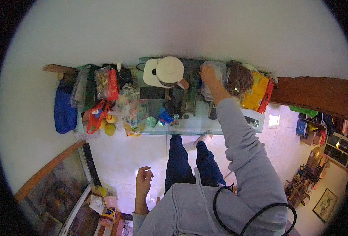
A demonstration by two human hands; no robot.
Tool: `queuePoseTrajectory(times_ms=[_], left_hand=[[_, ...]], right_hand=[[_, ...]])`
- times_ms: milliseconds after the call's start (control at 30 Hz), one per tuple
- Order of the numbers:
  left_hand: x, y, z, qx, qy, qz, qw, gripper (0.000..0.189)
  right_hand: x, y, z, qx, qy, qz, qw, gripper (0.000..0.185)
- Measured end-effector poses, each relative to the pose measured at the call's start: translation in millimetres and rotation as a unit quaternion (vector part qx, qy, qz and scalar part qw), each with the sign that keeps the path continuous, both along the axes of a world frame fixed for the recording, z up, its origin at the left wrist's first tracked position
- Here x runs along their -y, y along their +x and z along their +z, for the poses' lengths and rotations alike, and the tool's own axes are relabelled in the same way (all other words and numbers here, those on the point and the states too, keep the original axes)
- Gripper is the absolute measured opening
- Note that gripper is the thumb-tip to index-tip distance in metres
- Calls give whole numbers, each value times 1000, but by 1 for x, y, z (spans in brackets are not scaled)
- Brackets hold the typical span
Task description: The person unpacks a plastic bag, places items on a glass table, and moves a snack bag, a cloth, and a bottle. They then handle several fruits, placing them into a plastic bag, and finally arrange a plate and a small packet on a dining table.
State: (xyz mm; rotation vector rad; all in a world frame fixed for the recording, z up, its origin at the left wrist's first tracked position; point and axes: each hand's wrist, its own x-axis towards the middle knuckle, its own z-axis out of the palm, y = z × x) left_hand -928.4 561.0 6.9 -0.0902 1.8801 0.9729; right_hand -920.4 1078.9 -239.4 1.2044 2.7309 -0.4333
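Observation:
My right hand [208, 74] reaches to the back of the glass table [191, 129], over the left side of a clear plastic container [219, 69]. Its fingertips are too blurred to tell whether they grip the rim. Left of it stands a white electric kettle [170, 69] with a brown handle, beside a white base [150, 70]. A dark flat phone-like object [152, 93] lies in front of the base. My left hand [144, 178] hangs low over the floor, fingers loosely curled and holding nothing.
Right of the container are a brown plastic bag [240, 78], a yellow packet [256, 91] and a red packet [267, 97]. On the left sit clear plastic bags [129, 103], a red bag [98, 116], round yellow fruits [110, 129] and a blue bag [65, 109]. A black cable [252, 219] loops by my right side.

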Motion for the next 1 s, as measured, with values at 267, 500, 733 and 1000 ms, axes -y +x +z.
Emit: queuePoseTrajectory(times_ms=[267, 500, 733, 1000], left_hand=[[-13, -24, 2, -16, 20, -52, 998, 19], [-72, -44, 26, -10, 116, -92, 989, 22], [-203, -41, 123, 279, 435, -102, 850, 50], [-227, 6, 204, 330, 552, -164, 748, 44]], right_hand=[[-18, 54, 117, -267, -193, -221, 918, 25], [6, 123, 323, -395, -320, -98, 856, 29], [44, 135, 500, -414, -287, 92, 859, 27], [82, 165, 596, -414, -227, 198, 859, 34]])
